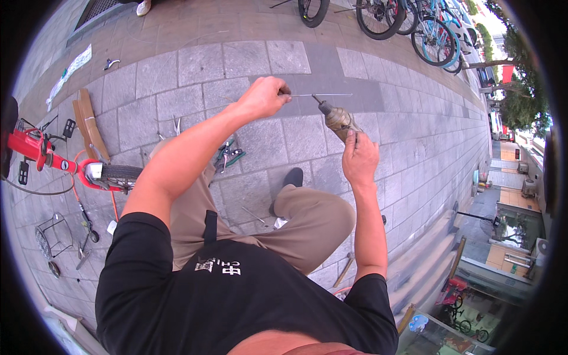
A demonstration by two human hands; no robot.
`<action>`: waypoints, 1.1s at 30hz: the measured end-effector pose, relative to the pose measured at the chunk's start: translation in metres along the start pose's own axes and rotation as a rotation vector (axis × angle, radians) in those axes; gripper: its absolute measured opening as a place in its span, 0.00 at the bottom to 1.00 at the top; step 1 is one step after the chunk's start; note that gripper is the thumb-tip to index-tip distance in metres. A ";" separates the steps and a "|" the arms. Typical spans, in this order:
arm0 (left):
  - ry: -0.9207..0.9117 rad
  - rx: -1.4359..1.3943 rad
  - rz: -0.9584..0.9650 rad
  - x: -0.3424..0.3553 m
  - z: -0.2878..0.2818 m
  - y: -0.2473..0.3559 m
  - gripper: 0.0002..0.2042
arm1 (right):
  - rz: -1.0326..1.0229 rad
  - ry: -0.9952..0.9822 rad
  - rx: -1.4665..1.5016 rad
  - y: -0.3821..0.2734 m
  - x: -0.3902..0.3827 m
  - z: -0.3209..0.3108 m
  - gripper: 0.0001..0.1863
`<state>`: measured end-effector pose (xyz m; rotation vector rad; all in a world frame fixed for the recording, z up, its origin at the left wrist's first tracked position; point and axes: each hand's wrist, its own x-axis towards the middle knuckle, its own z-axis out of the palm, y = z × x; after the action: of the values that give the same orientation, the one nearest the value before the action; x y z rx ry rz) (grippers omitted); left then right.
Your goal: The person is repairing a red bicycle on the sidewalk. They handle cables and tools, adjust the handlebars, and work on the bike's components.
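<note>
Out in front of me my left hand (266, 97) pinches one end of a thin, pale, straight wire (332, 94), which sticks out to the right. My right hand (360, 157) is wrapped round the lower part of a grimy, brownish squeeze bottle (338, 120) with a dark cap and narrow nozzle. The bottle tilts up and to the left. Its nozzle tip meets the wire, or comes very close to it, partway along; actual contact is hard to tell. Both hands are above the grey paving, over my bent legs.
At left a red bicycle (56, 161) stands beside brown cardboard strips (90, 125). Pliers with green handles (231, 158) lie on the paving (284, 133) near my leg. A brake lever (111, 63) lies farther off; a wire rack (54, 234) rests lower left. Parked bicycles (435, 41) line the far right.
</note>
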<state>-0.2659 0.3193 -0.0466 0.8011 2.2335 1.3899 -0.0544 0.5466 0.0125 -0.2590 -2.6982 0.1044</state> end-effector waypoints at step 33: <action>-0.022 0.039 0.029 0.004 0.001 0.007 0.13 | -0.194 -0.031 -0.197 -0.007 0.017 0.002 0.10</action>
<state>-0.2666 0.3248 -0.0411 0.8611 2.2474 1.3475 -0.0718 0.5429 0.0189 -0.0527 -2.7496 -0.2167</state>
